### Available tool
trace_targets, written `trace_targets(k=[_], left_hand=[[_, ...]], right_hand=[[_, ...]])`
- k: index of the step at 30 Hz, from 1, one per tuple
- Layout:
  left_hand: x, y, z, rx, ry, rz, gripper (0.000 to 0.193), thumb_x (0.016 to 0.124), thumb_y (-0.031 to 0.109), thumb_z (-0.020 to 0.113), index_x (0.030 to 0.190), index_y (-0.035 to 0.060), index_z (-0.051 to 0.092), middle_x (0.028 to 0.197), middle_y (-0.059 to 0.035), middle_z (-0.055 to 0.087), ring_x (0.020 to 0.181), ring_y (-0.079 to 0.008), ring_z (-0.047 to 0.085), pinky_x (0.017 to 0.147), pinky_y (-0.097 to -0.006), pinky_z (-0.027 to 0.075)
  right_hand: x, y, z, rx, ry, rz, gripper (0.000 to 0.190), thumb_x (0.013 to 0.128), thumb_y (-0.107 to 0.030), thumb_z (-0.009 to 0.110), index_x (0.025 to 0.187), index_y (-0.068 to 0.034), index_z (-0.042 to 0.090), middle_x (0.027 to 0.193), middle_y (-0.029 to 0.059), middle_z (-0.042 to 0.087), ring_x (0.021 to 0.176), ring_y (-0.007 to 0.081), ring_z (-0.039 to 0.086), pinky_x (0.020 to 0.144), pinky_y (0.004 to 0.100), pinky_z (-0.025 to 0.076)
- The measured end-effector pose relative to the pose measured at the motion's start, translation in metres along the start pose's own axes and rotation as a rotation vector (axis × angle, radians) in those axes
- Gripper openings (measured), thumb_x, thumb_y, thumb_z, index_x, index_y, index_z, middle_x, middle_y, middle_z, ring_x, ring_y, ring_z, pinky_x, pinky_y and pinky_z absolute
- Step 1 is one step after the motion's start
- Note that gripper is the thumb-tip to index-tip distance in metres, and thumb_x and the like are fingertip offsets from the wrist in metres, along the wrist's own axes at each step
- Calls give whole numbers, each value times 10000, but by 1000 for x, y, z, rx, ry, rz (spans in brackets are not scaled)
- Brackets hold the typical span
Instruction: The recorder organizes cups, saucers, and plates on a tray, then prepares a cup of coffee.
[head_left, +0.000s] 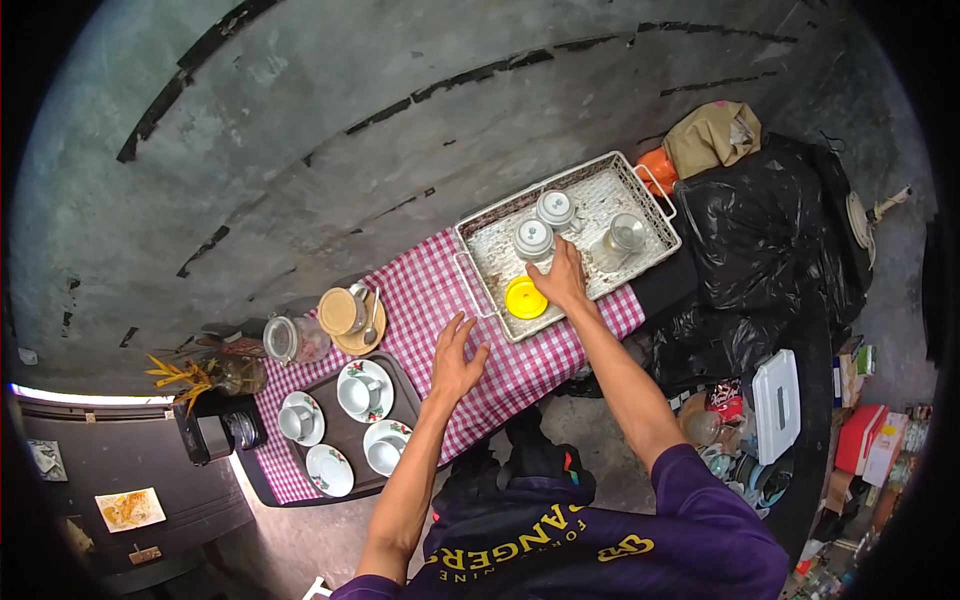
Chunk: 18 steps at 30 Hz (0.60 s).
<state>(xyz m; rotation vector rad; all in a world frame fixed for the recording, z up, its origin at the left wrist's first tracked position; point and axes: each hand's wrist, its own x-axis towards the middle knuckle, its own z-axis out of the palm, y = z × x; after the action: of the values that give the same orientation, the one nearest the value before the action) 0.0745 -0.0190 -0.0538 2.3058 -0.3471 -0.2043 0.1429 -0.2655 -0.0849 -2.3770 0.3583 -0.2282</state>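
Observation:
My right hand (560, 274) reaches into a worn white metal tray (517, 330), its fingers at an upside-down white cup (533, 240); whether they grip it I cannot tell. Behind stands a second inverted cup (556, 210). A yellow round lid (526, 298) lies left of the hand, and a clear glass jar (624, 234) is to its right. My left hand (456, 360) hovers with fingers apart over a red-and-white checked cloth (420, 292), holding nothing. Nearby, a brown tray (341, 412) holds cups on floral saucers (365, 390) and one saucer (330, 470) without a cup.
A wooden-lidded mug (343, 311) with a spoon (372, 319) on a wooden coaster, a glass jar (289, 341) and a plant vase (238, 375) stand along the wall. Black plastic sheeting (757, 240) lies right of the metal tray. A white lid (777, 406) stands among clutter at right.

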Motion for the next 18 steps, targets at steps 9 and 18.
trace_targets(k=[9, 18], left_hand=[[23, -3, 5, 41, 12, -60, 535, 822, 255, 659, 1301, 57, 528, 1393, -223, 440, 1291, -391, 414, 1078, -447, 339], [23, 3, -1, 41, -11, -81, 520, 832, 247, 649, 1292, 34, 532, 1404, -229, 423, 1295, -400, 400, 1081, -452, 334]], right_hand=[[33, 5, 23, -162, -124, 234, 926, 690, -390, 786, 1367, 32, 314, 1267, 254, 469, 1207, 379, 433, 1016, 486, 370], [39, 2, 18, -75, -114, 255, 842, 659, -402, 803, 1265, 28, 405, 1173, 257, 556, 1140, 389, 500, 972, 506, 403]])
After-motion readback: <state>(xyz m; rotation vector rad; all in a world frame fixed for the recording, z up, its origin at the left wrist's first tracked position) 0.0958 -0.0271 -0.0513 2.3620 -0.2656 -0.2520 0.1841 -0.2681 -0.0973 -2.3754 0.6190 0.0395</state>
